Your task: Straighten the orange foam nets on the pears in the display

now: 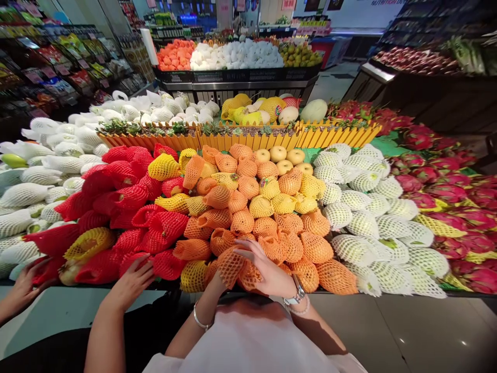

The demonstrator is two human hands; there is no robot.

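Observation:
I stand at a fruit stand piled with fruits in orange foam nets (267, 228). My left hand (216, 285), a bangle on its wrist, reaches up under one orange-netted fruit (232, 266) at the front edge and grips it; the net hides the fingers. My right hand (269, 272), with a watch on the wrist, lies over the same fruit and the one beside it, fingers stretched out to the left.
Another person's hand (132, 282) rests on red-netted fruits (128, 207) to my left, and their other hand (19, 290) is at the far left. White-netted fruits (368, 207) and dragon fruits (446, 197) lie to the right. A yellow fence (248, 139) borders the back.

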